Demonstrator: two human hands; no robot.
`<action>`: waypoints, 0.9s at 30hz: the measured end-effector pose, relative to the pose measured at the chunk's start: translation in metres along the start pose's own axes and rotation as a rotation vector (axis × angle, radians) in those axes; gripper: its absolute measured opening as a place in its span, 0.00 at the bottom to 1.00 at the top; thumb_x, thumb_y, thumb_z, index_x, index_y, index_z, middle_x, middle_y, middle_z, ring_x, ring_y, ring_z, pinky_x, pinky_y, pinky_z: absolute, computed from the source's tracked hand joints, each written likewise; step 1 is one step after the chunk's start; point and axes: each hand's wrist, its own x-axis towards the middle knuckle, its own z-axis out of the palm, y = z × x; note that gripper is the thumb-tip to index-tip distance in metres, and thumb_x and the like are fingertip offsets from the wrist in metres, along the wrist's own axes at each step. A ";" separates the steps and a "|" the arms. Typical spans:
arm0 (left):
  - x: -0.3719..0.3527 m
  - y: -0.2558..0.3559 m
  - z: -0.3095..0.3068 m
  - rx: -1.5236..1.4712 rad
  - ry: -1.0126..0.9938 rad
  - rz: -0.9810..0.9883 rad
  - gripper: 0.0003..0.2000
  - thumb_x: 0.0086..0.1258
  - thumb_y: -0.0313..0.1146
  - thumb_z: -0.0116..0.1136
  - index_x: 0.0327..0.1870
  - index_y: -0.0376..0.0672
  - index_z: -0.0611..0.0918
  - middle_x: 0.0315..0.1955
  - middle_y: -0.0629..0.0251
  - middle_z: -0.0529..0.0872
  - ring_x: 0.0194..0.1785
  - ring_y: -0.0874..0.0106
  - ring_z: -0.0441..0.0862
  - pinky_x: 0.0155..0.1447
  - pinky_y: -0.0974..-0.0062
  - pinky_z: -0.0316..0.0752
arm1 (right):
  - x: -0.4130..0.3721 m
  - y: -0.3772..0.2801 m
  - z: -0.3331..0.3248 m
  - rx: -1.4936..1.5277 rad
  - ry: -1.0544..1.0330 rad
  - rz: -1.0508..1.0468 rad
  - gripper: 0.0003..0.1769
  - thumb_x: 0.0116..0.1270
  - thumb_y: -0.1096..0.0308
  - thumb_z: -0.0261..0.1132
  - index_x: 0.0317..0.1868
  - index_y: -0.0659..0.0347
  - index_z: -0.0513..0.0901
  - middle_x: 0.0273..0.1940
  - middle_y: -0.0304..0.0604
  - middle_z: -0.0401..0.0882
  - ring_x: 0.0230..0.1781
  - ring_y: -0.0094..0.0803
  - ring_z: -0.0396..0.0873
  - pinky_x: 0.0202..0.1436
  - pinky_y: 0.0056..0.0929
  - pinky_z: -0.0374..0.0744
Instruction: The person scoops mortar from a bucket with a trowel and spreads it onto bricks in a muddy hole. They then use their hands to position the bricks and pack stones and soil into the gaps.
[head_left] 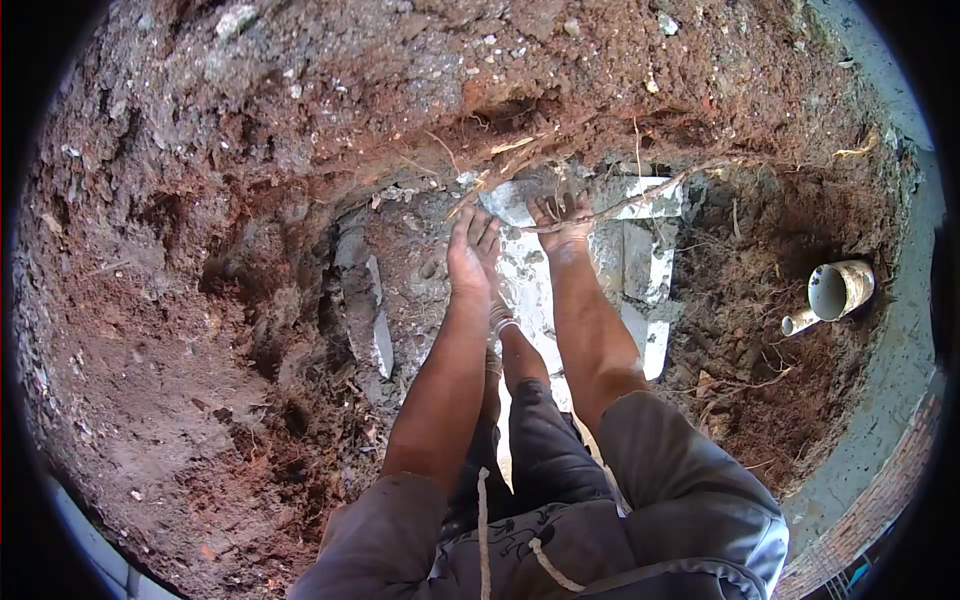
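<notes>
My left hand (pixel 474 246) reaches forward at the centre of the head view, its fingers stretched out beside a pale grey lump (pixel 510 203). On the lump's other side is my right hand (pixel 562 222), with its fingers apart and partly curled near thin roots. Both hands are at the far end of a pit lined with grey blocks (pixel 637 262) and wet mortar. The undersides of the fingers and their exact contact with the lump are hidden. A long thin root (pixel 640 197) runs from near my right hand towards the right.
A wall of reddish soil (pixel 400 90) rises in front of the hands. White pipes (pixel 840 290) stick out of the soil at the right, near a grey concrete edge (pixel 880 400). A flat pale piece (pixel 382 343) stands at the pit's left side. My legs are below, inside the pit.
</notes>
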 end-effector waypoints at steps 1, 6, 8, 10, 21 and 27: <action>-0.011 0.001 -0.026 0.088 0.027 0.016 0.28 0.71 0.53 0.47 0.69 0.51 0.69 0.60 0.66 0.75 0.61 0.67 0.73 0.65 0.64 0.60 | -0.012 0.004 -0.004 -0.037 0.061 0.007 0.39 0.71 0.42 0.51 0.73 0.57 0.54 0.71 0.55 0.54 0.65 0.52 0.66 0.67 0.58 0.67; -0.069 0.030 -0.114 0.393 0.218 -0.037 0.22 0.75 0.45 0.46 0.66 0.45 0.72 0.56 0.64 0.80 0.58 0.68 0.75 0.64 0.67 0.64 | -0.050 0.024 -0.042 -0.470 0.095 0.073 0.28 0.70 0.48 0.58 0.61 0.61 0.69 0.55 0.50 0.72 0.51 0.41 0.75 0.58 0.43 0.77; -0.075 0.034 -0.147 0.416 0.310 -0.017 0.19 0.73 0.41 0.52 0.61 0.46 0.77 0.48 0.67 0.85 0.48 0.72 0.80 0.54 0.73 0.70 | -0.065 0.025 -0.041 -0.902 0.148 0.046 0.37 0.68 0.50 0.62 0.70 0.63 0.63 0.64 0.53 0.70 0.62 0.43 0.72 0.65 0.41 0.71; -0.081 0.040 -0.164 0.414 0.291 0.033 0.17 0.74 0.39 0.52 0.60 0.45 0.78 0.46 0.66 0.86 0.47 0.72 0.81 0.52 0.74 0.71 | -0.024 0.033 -0.070 -1.454 0.167 -0.422 0.40 0.67 0.52 0.64 0.70 0.69 0.62 0.68 0.57 0.66 0.67 0.47 0.68 0.69 0.39 0.66; -0.108 0.006 -0.229 0.528 0.337 -0.019 0.15 0.70 0.33 0.53 0.54 0.39 0.80 0.40 0.66 0.86 0.38 0.77 0.81 0.45 0.78 0.73 | 0.084 0.069 -0.001 -2.253 -0.104 -0.607 0.47 0.64 0.39 0.58 0.72 0.67 0.59 0.72 0.66 0.53 0.76 0.57 0.47 0.77 0.50 0.53; -0.121 -0.003 -0.235 0.462 0.302 0.049 0.13 0.72 0.33 0.56 0.51 0.36 0.81 0.37 0.63 0.86 0.38 0.76 0.81 0.47 0.77 0.75 | 0.088 0.008 -0.040 -2.603 0.547 -0.415 0.47 0.66 0.34 0.51 0.71 0.66 0.63 0.74 0.64 0.51 0.72 0.66 0.54 0.71 0.67 0.56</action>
